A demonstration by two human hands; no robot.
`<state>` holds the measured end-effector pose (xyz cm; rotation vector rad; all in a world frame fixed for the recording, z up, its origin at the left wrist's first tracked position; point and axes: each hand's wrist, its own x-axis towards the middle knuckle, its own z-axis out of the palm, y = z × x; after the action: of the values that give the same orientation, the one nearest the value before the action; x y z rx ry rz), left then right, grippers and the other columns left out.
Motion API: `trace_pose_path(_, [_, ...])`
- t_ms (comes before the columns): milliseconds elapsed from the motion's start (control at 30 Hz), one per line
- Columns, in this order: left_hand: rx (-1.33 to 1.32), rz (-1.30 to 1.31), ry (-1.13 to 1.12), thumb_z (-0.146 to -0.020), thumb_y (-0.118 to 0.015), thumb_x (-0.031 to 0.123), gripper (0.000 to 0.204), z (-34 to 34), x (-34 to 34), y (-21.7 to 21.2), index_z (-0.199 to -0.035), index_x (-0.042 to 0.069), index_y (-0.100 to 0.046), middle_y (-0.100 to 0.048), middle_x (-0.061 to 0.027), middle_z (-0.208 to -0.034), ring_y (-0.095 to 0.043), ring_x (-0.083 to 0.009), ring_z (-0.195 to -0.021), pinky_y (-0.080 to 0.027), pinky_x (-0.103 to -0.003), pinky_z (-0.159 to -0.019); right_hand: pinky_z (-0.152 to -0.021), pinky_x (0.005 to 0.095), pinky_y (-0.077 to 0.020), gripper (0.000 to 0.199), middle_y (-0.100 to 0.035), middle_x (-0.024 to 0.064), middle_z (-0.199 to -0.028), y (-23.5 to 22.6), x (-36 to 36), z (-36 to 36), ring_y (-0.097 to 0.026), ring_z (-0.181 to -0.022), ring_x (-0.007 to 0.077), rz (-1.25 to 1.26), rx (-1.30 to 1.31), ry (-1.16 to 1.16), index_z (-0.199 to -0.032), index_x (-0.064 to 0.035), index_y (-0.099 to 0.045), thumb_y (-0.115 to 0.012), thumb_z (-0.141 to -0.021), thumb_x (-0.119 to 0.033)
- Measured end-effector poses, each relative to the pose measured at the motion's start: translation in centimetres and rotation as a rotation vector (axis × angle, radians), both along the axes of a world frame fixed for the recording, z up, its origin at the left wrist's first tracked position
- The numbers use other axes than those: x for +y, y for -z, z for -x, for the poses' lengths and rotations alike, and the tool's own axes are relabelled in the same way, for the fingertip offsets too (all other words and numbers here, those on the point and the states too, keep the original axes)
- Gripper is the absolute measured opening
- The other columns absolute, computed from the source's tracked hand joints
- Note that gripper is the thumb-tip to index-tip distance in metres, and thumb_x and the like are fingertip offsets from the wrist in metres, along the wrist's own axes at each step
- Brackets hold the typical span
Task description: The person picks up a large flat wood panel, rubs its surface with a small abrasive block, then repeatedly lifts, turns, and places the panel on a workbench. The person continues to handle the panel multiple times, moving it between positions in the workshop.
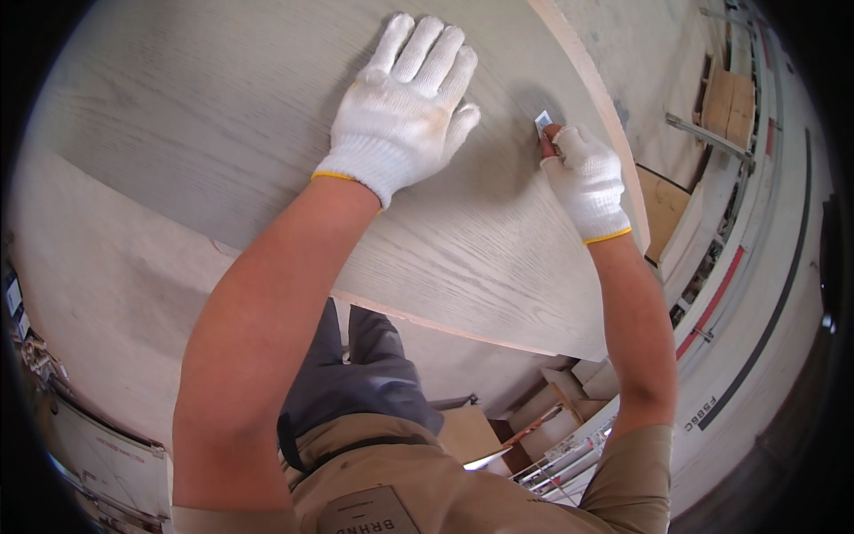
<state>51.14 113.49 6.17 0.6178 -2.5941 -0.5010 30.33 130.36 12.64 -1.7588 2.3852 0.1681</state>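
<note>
Only view: from the head, looking down on a large greyish wood-grain panel with a pale cut edge [463,258], which fills the upper middle of the frame.
Small piece: a small flat white-and-blue rectangular piece [543,119], right of upper centre, over the panel's face; whether it touches the panel I can't tell from here.
Right hand: the right hand in a white knitted glove with a yellow cuff line [587,178], thumb and finger pinched together on the piece, their tips uncovered.
Key relation: the piece juts out at the upper left of the right hand's grip, away from the wrist, on the side facing the other hand.
Nearer hand: the right, which has it; the left is well apart, across a bare stretch of grain.
Left hand: the left hand in a matching white glove [400,116], spread palm down on the panel at upper centre, fingers nearly side by side, clamped on nothing.
Piece's axis: it seems to run up the frame, leaning slightly left, its free end toward the top.
Panel's axis: grain slants from upper left to lower right, roughly along the lower edge; the top runs out of sight, so I can't judge its full length.
Panel's point: its sides draw together toward a corner at the lower right, by the right forearm [633,311].
</note>
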Motion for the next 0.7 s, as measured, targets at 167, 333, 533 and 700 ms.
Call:
trace_pose_path(167, [-0.011, 0.015, -0.013, -0.095, -0.065, 0.035, 0.047, -0.2, 0.2, 0.4, -0.13, 0.005, -0.059, -0.056, -0.0099, -0.137, -0.046, -0.0287, -0.136, -0.031, -0.048, -0.122, -0.07, 0.0438, -0.0558, 0.013, -0.069, 0.0087, -0.094, -0.2, -0.1, 0.5, -0.069, -0.08, 0.0324, -0.019, -0.012, -0.006, -0.095, -0.0131, -0.071, -0.075, -0.084, -0.018])
trace_pose_path(333, [-0.023, 0.032, -0.018, -0.095, -0.064, 0.036, 0.048, -0.3, 0.3, 0.2, -0.131, 0.005, -0.059, -0.056, -0.0104, -0.138, -0.046, -0.0289, -0.136, -0.03, -0.049, -0.124, -0.068, 0.0439, -0.056, 0.013, -0.069, 0.0078, -0.093, -0.7, -0.8, 0.2, -0.07, -0.08, 0.032, -0.042, 0.037, -0.057, -0.092, -0.013, -0.069, -0.076, -0.083, -0.019])
trace_pose_path(533, [-0.064, 0.088, -0.011, -0.095, -0.064, 0.037, 0.048, -0.3, 0.5, -1.4, -0.131, 0.005, -0.06, -0.057, -0.011, -0.137, -0.048, -0.0286, -0.135, -0.031, -0.049, -0.123, -0.065, 0.0426, -0.0567, 0.013, -0.07, 0.0073, -0.091, -1.5, -1.3, -0.3, -0.07, -0.078, 0.0302, -0.106, 0.107, -0.103, -0.091, -0.0131, -0.069, -0.077, -0.082, -0.018])
trace_pose_path(700, [-0.024, 0.036, -0.025, -0.095, -0.065, 0.037, 0.049, -0.5, 0.4, -0.6, -0.132, 0.004, -0.06, -0.057, -0.0112, -0.139, -0.047, -0.0289, -0.138, -0.031, -0.049, -0.124, -0.062, 0.0429, -0.0573, 0.011, -0.07, 0.0079, -0.087, -1.6, -2.3, -0.3, -0.071, -0.076, 0.0298, -0.144, 0.187, -0.22, -0.091, -0.0119, -0.071, -0.074, -0.085, -0.02])
